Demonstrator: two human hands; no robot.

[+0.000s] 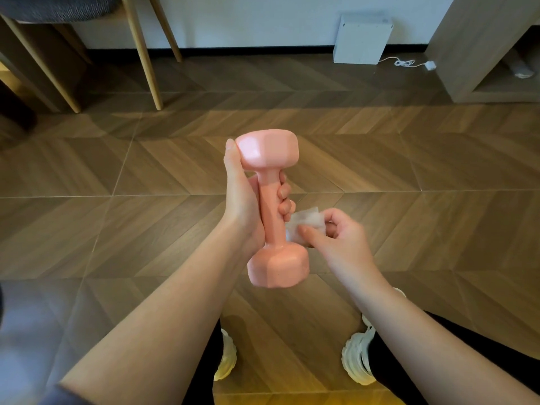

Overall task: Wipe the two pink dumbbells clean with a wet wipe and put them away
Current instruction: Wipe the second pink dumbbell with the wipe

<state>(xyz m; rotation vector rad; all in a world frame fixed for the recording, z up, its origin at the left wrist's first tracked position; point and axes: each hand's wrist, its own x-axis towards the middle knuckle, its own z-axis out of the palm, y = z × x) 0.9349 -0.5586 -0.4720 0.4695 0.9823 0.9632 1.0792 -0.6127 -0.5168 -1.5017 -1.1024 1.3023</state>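
Your left fingers (285,197) curl round the smooth, glossy pink dumbbell (271,206), holding its hex-ended bar upright above the herringbone wood floor (409,171); your right hand (336,238) pinches a crumpled wipe (304,222) beside its handle.

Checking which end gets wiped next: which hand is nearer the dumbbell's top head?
Left. The left hand grips the handle, thumb touching the top head; the right hand, pinching the wet wipe, sits down by the lower head.
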